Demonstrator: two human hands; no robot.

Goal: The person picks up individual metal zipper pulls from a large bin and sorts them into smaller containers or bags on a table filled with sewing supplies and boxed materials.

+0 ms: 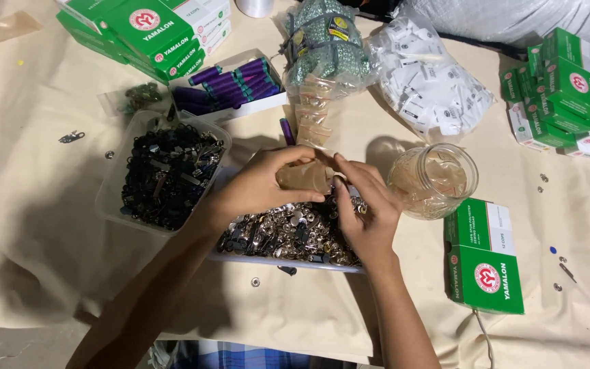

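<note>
While both hands, left hand (pixel 261 184) and right hand (pixel 370 212), pinch the small clear pouch (pixel 303 178) over the tray of metal snaps (pixel 288 236) mid-tabletop, it looks light, limp, slippery, best gripped at its mouth.

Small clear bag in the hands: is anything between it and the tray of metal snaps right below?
Nothing visible. The left hand and right hand hold the small clear bag directly over the tray of metal snaps, with open space between.

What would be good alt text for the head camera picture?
Two hands, left hand and right hand, hold a small clear bag over a tray of metal snaps. A tub of dark zipper pulls and a jar flank them.
</note>
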